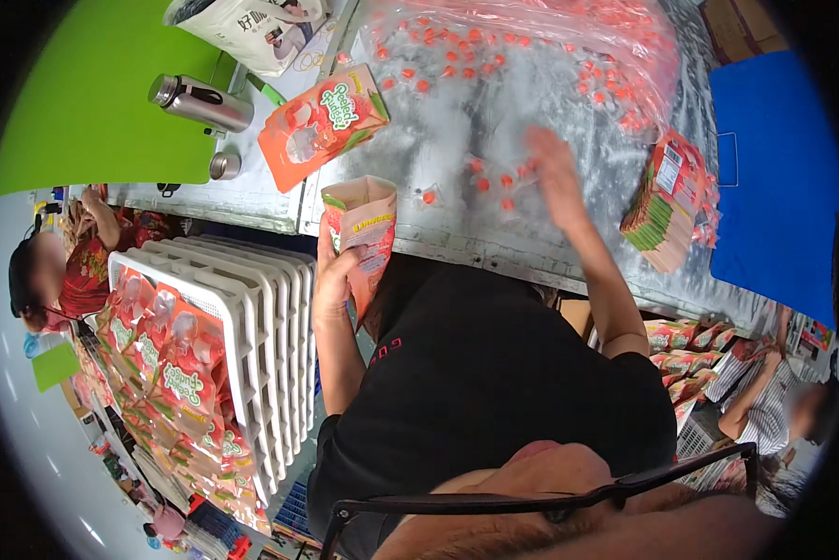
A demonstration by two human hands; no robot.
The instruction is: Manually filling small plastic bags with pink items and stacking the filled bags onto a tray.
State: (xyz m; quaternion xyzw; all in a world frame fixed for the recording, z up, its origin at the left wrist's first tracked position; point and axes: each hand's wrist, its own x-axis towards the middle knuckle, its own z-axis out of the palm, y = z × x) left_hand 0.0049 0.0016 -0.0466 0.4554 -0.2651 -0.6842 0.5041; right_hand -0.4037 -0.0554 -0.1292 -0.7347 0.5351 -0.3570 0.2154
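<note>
My left hand (333, 280) grips an orange-red and tan pouch (371, 233), held upright with its top gaping at the table's front edge. The thumb lies across the pouch's printed side; what is inside cannot be made out. Over the metal tabletop (457, 219) my right hand (557, 177) is stretched out flat, a little blurred, with nothing seen in it. Just left of its fingers lie several small red pieces in clear wrappers (482, 185). Another pouch (326, 126) of the same kind lies flat on the table, beyond the held one.
A large clear plastic bag (615, 37) of red pieces spreads at the back. Stacked pouches (664, 201) sit at right, by a blue panel (774, 177). A steel flask (204, 103) lies at left. White stacked crates (260, 327) bearing filled pouches stand left; co-workers sit both sides.
</note>
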